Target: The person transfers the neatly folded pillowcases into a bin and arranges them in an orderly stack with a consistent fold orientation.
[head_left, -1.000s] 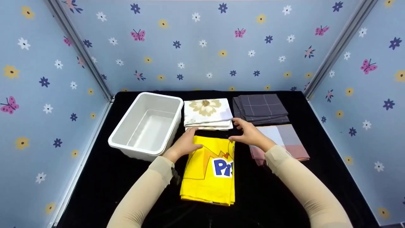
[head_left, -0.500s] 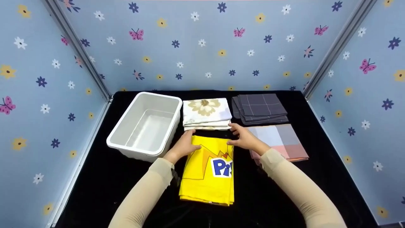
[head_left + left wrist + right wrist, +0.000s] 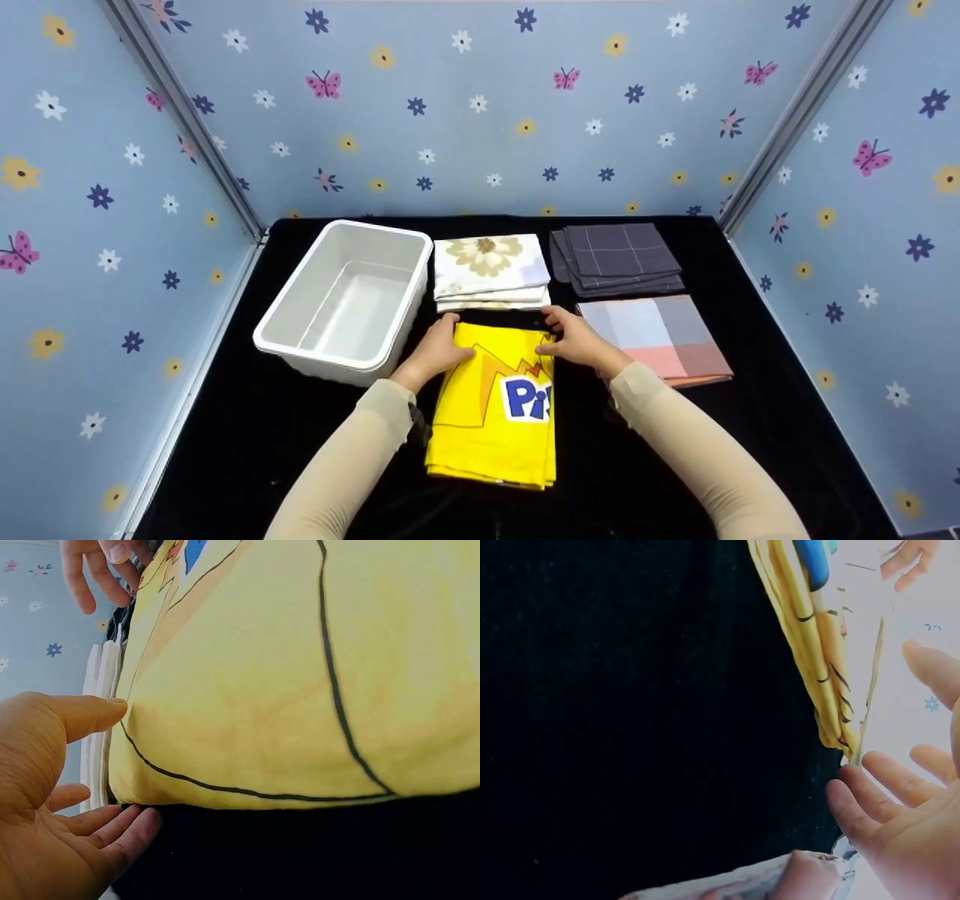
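Note:
A folded yellow cloth [image 3: 461,450] with blue lettering lies in the middle of the black surface. At its far left corner is my left hand [image 3: 435,350]; in the left wrist view the thumb [image 3: 90,714] reaches the cloth's edge, and the other fingers extend by the corner, fairly straight. My right hand [image 3: 581,343] is at the far right corner. In the right wrist view its fingers [image 3: 877,791] are spread beside the layered folds, thumb held apart from them. Neither hand is curled round the cloth. Contact under the corners is hard to make out.
A white plastic bin [image 3: 337,360] stands to the left. Behind the yellow cloth lies a folded white floral cloth [image 3: 487,262]. A folded dark grey checked cloth [image 3: 622,251] and a pink, grey and white checked cloth [image 3: 660,337] lie to the right. Patterned panels [image 3: 480,112] enclose the back and sides.
My right hand has come slightly nearer and left, down to the yellow cloth's far right corner. My left hand has lowered slightly at its corner. The cloth lies as before.

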A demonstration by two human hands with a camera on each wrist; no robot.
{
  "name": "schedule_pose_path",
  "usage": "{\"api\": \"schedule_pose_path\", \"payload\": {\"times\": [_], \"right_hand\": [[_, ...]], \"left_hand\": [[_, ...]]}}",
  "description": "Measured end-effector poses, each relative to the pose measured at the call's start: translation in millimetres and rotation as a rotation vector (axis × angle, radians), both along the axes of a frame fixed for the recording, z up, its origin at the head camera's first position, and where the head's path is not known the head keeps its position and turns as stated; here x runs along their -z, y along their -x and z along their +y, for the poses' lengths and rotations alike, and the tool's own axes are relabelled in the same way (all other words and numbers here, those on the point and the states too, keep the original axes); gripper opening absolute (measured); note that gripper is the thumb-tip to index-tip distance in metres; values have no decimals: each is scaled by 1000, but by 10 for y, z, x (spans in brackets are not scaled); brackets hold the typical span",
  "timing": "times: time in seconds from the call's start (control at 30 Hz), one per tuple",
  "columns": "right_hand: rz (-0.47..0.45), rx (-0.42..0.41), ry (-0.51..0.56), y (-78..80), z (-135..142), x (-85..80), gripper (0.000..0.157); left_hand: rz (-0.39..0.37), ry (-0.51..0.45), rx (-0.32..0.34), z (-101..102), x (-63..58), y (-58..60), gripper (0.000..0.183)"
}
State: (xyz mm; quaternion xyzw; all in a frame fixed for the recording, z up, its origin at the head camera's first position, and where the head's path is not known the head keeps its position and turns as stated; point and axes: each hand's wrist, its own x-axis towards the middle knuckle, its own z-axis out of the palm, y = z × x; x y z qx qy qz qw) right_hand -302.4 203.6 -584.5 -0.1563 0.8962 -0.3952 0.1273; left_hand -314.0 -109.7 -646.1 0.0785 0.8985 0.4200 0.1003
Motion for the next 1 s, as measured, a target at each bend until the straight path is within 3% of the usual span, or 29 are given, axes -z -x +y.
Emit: {"api": "schedule_pose_path", "payload": {"times": [0.17, 0.2, 0.77, 1.0], "right_hand": [[-14, 5, -10, 2, -16, 42, 84], [-11, 4, -12, 3, -20, 47, 83], [39, 15, -95, 9, -59, 160, 84], [44, 4, -129, 10, -88, 184, 82]], "left_hand": [[-36, -38, -38, 56, -374, -211, 76], [-37, -33, -44, 62, -391, -221, 76], [-80, -56, -83, 90, -420, -228, 72], [-98, -137, -103, 95, -395, -228, 71]]}}
